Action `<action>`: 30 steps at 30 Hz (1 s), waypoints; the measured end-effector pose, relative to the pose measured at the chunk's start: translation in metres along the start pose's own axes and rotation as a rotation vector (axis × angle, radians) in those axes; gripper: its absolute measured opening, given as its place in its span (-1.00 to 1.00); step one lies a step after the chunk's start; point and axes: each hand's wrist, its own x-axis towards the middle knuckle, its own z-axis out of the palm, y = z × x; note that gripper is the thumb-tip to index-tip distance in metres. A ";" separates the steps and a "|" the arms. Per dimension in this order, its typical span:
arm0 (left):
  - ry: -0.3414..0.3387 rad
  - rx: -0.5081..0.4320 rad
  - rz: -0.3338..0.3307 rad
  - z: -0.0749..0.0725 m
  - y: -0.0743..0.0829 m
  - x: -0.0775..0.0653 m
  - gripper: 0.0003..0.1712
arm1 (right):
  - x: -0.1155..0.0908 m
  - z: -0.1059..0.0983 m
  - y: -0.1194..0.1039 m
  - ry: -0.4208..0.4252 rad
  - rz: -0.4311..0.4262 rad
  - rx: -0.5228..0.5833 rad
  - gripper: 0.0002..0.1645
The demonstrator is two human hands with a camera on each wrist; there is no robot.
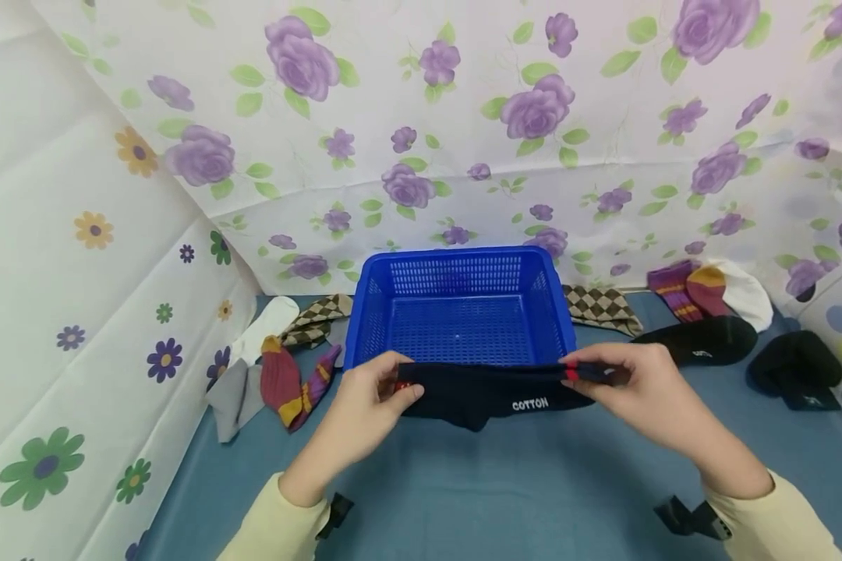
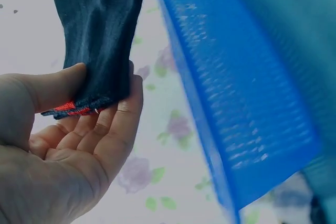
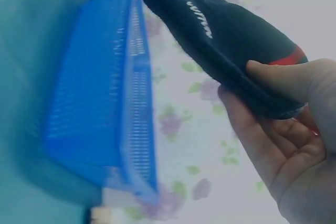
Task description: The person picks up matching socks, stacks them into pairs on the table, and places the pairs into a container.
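Note:
A black sock [image 1: 473,393] with white "COTTON" lettering and red details is stretched level between both hands, in front of the blue basket [image 1: 354,331]. My left hand [image 1: 368,393] pinches its left end, thumb on top. In the left wrist view that end [image 2: 100,51] shows red trim at its opening, with the fingers behind. My right hand [image 1: 645,389] pinches the other end by a red band. In the right wrist view, thumb and fingers grip the sock [image 3: 226,40] there, and the lettering faces the camera. The sock's middle sags slightly.
Left of the basket lie a white sock [image 1: 270,323], a grey sock [image 1: 235,397], maroon-and-yellow socks [image 1: 281,382] and a checkered sock [image 1: 326,312]. To its right are another checkered sock [image 1: 599,305], a striped sock [image 1: 676,288], a black sock [image 1: 716,340] and a dark bundle [image 1: 796,370]. Floral cloth [image 1: 407,218] hangs behind.

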 end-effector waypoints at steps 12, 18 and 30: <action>0.049 -0.012 0.070 -0.046 0.012 0.050 -0.75 | 0.054 -0.023 -0.025 0.151 -0.174 -0.134 -0.68; 0.032 0.046 0.036 -0.055 0.004 0.088 -0.74 | 0.091 -0.019 -0.021 0.121 -0.129 -0.221 -0.81; -0.007 0.088 -0.095 -0.037 -0.038 0.148 -0.61 | 0.157 0.015 0.006 -0.073 0.028 -0.408 -0.73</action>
